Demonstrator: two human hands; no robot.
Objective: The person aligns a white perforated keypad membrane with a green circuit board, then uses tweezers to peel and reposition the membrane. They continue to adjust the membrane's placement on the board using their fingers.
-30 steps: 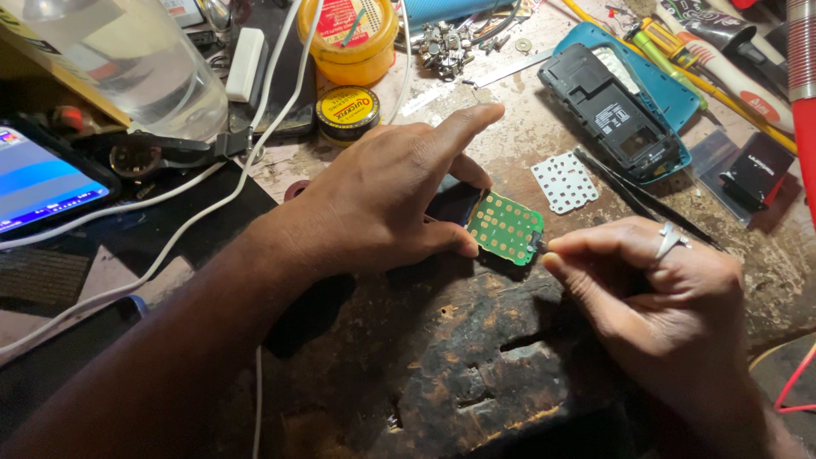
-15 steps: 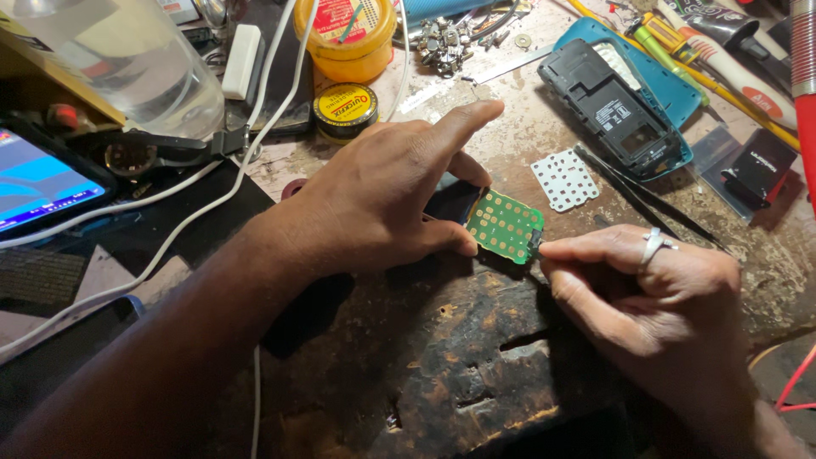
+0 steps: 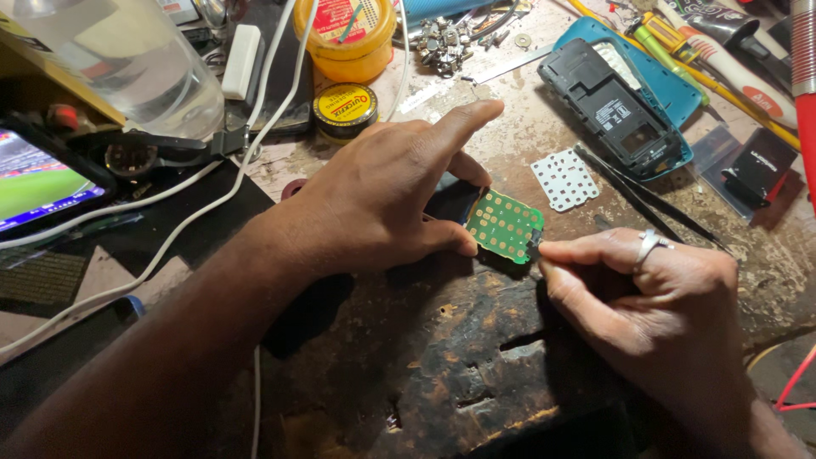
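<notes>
A small green circuit board [image 3: 507, 224] with gold contact pads lies on the worn dark workbench [image 3: 442, 357]. My left hand [image 3: 387, 195] presses it down from the left, thumb at its lower edge and index finger stretched out above it. My right hand [image 3: 646, 297], a ring on one finger, pinches a thin tool whose tip touches the board's right edge; most of the tool is hidden in my fingers.
A white keypad membrane [image 3: 564, 179], black tweezers [image 3: 646, 197] and an opened phone body in a blue shell [image 3: 625, 106] lie behind the board. Yellow paste tins [image 3: 344, 109], a clear bottle [image 3: 127, 59], white cables [image 3: 170, 246] and a lit phone screen [image 3: 42, 183] crowd the left.
My right hand has shifted slightly left and turned, keeping its fingertips at the board's right edge. My left hand has stayed on the board.
</notes>
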